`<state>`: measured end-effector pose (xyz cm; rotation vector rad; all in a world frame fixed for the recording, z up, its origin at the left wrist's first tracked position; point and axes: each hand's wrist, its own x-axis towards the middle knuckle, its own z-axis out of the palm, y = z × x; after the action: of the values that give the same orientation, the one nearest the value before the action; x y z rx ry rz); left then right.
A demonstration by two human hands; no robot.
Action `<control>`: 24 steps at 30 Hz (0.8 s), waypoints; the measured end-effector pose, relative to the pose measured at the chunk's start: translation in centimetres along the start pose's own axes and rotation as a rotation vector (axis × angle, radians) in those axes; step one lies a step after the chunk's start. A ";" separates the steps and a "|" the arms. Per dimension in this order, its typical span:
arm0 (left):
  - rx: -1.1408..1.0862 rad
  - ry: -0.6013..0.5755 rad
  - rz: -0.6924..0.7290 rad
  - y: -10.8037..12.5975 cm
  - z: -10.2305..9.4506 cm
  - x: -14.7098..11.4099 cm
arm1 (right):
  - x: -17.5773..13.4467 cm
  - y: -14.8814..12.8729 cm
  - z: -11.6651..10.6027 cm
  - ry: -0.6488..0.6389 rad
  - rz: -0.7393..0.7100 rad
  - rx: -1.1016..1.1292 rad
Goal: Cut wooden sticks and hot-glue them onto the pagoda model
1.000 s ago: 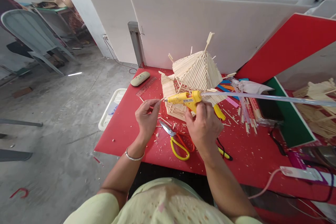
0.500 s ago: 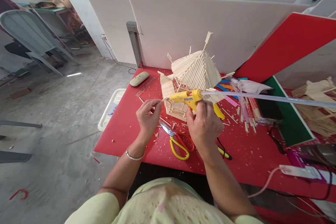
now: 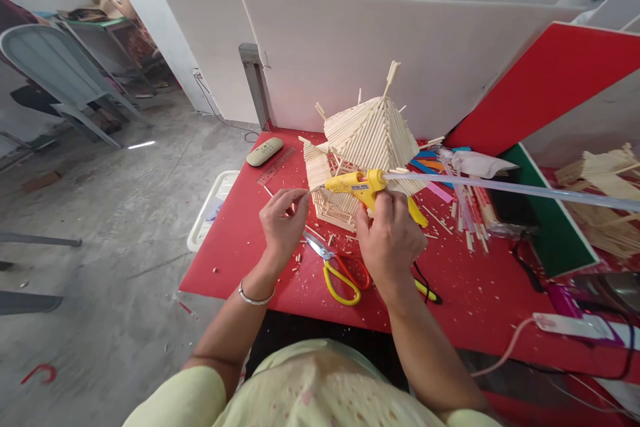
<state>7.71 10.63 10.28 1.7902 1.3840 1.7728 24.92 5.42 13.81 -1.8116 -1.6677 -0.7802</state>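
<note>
My right hand [image 3: 393,233] is wrapped around the handle of a yellow hot glue gun [image 3: 354,183], and a long clear glue stick [image 3: 480,184] runs out of its back. The gun's nozzle points left, right by the fingertips of my left hand [image 3: 283,219]. Those fingers are pinched on what looks like a thin wooden stick, mostly hidden by them. Behind the gun stands a model house [image 3: 373,133] of pale wooden sticks with a peaked roof. Scissors [image 3: 326,255] with red and yellow handles lie open on the table between my forearms.
Wood scraps litter the red table [image 3: 225,247]. An oval beige case [image 3: 265,151] lies at the left, a cutter [image 3: 427,291] near my right wrist. Bundled sticks [image 3: 470,210] and a green board [image 3: 555,227] are at the right. White panels [image 3: 400,53] stand behind; people sit beyond.
Both hands and the glue gun stay almost in place, the nozzle still at my left fingertips. The camera view has shifted very slightly.
</note>
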 end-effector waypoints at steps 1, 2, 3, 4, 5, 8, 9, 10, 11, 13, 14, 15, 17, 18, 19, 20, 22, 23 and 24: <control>0.008 -0.004 -0.002 0.0 0.0 0.0 | 0.0 0.0 0.0 0.001 0.001 -0.001; 0.013 -0.008 -0.004 0.1 0.0 0.1 | 0.0 0.1 0.0 0.001 0.004 -0.002; 0.015 -0.010 -0.004 0.1 0.1 0.1 | 0.0 0.1 0.1 0.000 0.007 -0.001; 0.016 -0.011 -0.003 0.1 0.1 0.1 | -0.1 0.1 0.1 0.000 0.007 0.004; 0.019 -0.012 -0.003 0.1 0.1 0.2 | -0.1 0.1 0.1 0.002 0.007 0.012; 0.035 -0.023 -0.008 0.1 0.0 0.3 | -0.1 0.2 0.2 0.010 0.004 0.039; 0.039 -0.027 -0.009 0.2 0.0 0.3 | -0.1 0.2 0.3 0.010 0.005 0.046; 0.041 -0.030 -0.007 0.2 0.0 0.3 | -0.1 0.3 0.3 0.009 0.006 0.051; 0.042 -0.033 -0.004 0.2 0.0 0.4 | -0.1 0.3 0.3 0.006 0.008 0.054; 0.045 -0.036 0.003 0.3 0.0 0.4 | -0.1 0.3 0.3 0.005 0.014 0.057; 0.048 -0.038 0.004 0.3 -0.1 0.5 | -0.2 0.3 0.3 0.008 0.018 0.060; 0.054 -0.041 0.005 0.3 -0.1 0.5 | -0.2 0.3 0.3 0.010 0.021 0.064; 0.070 -0.047 0.006 0.2 -0.2 0.7 | -0.2 0.3 0.3 0.011 0.024 0.071; 0.078 -0.054 0.008 0.2 -0.2 0.8 | -0.2 0.3 0.3 0.010 0.026 0.072; 0.085 -0.062 0.010 0.2 -0.2 0.9 | -0.2 0.3 0.3 0.008 0.028 0.073; 0.091 -0.072 0.012 0.2 -0.3 1.0 | -0.2 0.3 0.3 0.007 0.033 0.074; 0.098 -0.094 0.017 0.3 -0.4 1.1 | -0.2 0.3 0.3 -0.002 0.048 0.081; 0.102 -0.102 0.018 0.3 -0.4 1.2 | -0.2 0.3 0.3 -0.010 0.053 0.087; 0.108 -0.108 0.019 0.4 -0.5 1.3 | -0.2 0.3 0.2 -0.019 0.053 0.094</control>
<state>7.20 11.22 11.45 1.9296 1.4490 1.6126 25.18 5.48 13.52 -1.7957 -1.6335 -0.6530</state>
